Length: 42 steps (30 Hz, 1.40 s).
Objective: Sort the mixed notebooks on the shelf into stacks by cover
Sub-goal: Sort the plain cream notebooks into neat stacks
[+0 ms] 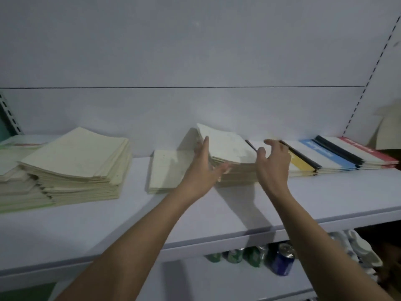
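A pile of pale cream notebooks [227, 153] sat mid-shelf, its topmost books skewed and tipped up at the back. The left hand [204, 168] lay against the pile's left side, fingers [205, 144] straight and relaxed along its edge, thumb reaching across the front. The right hand [272, 164] hovered just beside the pile's right edge, fingers spread and loosely bent, gripping nothing. A single cream notebook [165, 170] lay flat just left of the pile. Further left rose a taller heap of cream notebooks [76, 164], fanned unevenly. To the right, colour-banded notebooks [338, 157] overlapped in a row: yellow, blue, black and red. All rested on the white shelf [217, 209]. Below it stood drink cans [282, 261].
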Each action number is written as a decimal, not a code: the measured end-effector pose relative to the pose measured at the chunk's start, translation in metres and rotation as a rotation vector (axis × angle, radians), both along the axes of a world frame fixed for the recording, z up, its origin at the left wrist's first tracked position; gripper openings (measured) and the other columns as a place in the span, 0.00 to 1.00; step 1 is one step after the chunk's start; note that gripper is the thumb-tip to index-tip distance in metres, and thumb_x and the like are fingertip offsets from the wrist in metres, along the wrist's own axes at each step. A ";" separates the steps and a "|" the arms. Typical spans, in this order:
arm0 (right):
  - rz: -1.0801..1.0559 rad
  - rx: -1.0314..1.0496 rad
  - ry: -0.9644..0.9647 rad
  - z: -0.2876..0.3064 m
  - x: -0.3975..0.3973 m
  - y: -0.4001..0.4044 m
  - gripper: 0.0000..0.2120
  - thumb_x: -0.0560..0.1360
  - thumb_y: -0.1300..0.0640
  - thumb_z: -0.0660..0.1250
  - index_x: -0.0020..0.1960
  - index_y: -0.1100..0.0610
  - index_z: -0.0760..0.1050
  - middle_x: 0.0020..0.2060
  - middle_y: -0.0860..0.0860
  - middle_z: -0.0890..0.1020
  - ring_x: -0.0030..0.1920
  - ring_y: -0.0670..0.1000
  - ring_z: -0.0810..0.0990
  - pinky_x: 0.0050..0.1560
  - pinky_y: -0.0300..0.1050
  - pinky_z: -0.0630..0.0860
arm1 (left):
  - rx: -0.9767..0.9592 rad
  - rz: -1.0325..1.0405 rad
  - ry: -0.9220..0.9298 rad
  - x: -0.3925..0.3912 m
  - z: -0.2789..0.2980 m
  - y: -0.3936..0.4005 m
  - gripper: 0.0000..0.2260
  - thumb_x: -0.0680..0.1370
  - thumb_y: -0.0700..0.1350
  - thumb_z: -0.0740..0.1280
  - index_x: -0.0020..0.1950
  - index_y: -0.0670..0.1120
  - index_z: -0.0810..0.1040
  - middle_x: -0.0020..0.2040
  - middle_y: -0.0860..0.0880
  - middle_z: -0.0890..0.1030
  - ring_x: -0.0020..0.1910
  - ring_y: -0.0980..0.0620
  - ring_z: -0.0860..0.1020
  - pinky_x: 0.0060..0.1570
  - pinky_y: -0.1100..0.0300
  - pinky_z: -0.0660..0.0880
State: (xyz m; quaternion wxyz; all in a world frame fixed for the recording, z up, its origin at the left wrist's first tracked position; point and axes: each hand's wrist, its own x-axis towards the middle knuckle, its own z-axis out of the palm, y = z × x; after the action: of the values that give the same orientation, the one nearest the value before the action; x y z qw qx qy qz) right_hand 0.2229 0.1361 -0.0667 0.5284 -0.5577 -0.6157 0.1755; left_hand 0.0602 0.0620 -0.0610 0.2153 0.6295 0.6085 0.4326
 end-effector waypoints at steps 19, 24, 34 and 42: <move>0.349 0.089 -0.126 0.072 -0.040 -0.028 0.12 0.79 0.57 0.59 0.59 0.54 0.76 0.55 0.48 0.79 0.53 0.48 0.77 0.51 0.43 0.70 | -0.084 0.168 0.351 -0.079 0.041 -0.041 0.23 0.83 0.53 0.57 0.78 0.53 0.59 0.79 0.53 0.57 0.78 0.56 0.47 0.74 0.56 0.50; 0.658 0.075 -0.372 0.079 -0.134 -0.070 0.11 0.78 0.55 0.61 0.55 0.54 0.79 0.51 0.47 0.82 0.51 0.50 0.79 0.53 0.45 0.75 | -0.068 0.427 0.601 -0.189 0.074 -0.090 0.18 0.82 0.53 0.59 0.71 0.50 0.70 0.72 0.51 0.71 0.73 0.50 0.64 0.71 0.54 0.61; 0.787 0.054 -0.847 0.055 -0.326 -0.134 0.41 0.73 0.31 0.61 0.75 0.55 0.59 0.74 0.53 0.63 0.73 0.56 0.61 0.68 0.57 0.65 | -0.257 0.617 0.521 -0.324 0.068 -0.176 0.20 0.82 0.55 0.57 0.71 0.50 0.70 0.70 0.49 0.73 0.64 0.47 0.74 0.61 0.52 0.72; 0.666 0.123 -0.991 0.025 -0.340 -0.148 0.31 0.77 0.35 0.52 0.73 0.52 0.59 0.68 0.50 0.69 0.67 0.55 0.67 0.64 0.55 0.64 | -0.073 0.445 0.192 -0.361 0.070 -0.190 0.13 0.82 0.49 0.60 0.51 0.43 0.81 0.46 0.48 0.81 0.43 0.52 0.77 0.42 0.59 0.73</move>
State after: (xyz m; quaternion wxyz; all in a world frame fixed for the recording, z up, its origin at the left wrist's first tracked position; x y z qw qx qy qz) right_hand -0.1173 -0.0121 -0.0415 0.1262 -0.3185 -0.9394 0.0150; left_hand -0.3011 -0.1282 0.0090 0.0785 0.5100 0.7650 0.3854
